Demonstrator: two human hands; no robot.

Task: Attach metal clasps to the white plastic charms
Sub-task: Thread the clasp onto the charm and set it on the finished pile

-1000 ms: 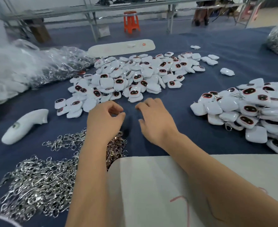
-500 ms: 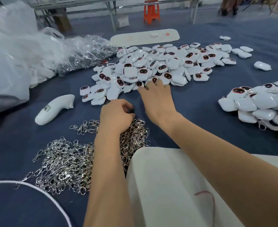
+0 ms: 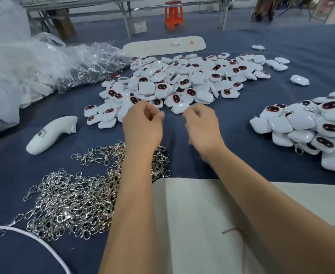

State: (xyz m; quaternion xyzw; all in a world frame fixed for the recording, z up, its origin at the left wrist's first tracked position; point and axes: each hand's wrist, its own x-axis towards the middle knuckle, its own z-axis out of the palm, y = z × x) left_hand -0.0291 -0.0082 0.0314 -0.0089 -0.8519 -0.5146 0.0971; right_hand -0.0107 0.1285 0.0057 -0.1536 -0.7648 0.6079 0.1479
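Both hands [image 3: 143,125] [image 3: 202,125] hover side by side, fingers curled.

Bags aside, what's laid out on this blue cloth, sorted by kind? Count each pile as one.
Heaps of white charms: 2
Heap of loose metal clasps: 1
White boards: 2
White handle-shaped tool: 1
Total: 6

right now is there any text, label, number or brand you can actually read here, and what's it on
None can be read.
Small greenish sticker on the white plastic handle-shaped piece: too blurred to read.
Small orange mark on the long white rounded board: too small; faint red scribbles there are illegible too.
Red pen stroke on the near white board: a line, not a letter.
White plastic charms: dark faces only, no lettering.
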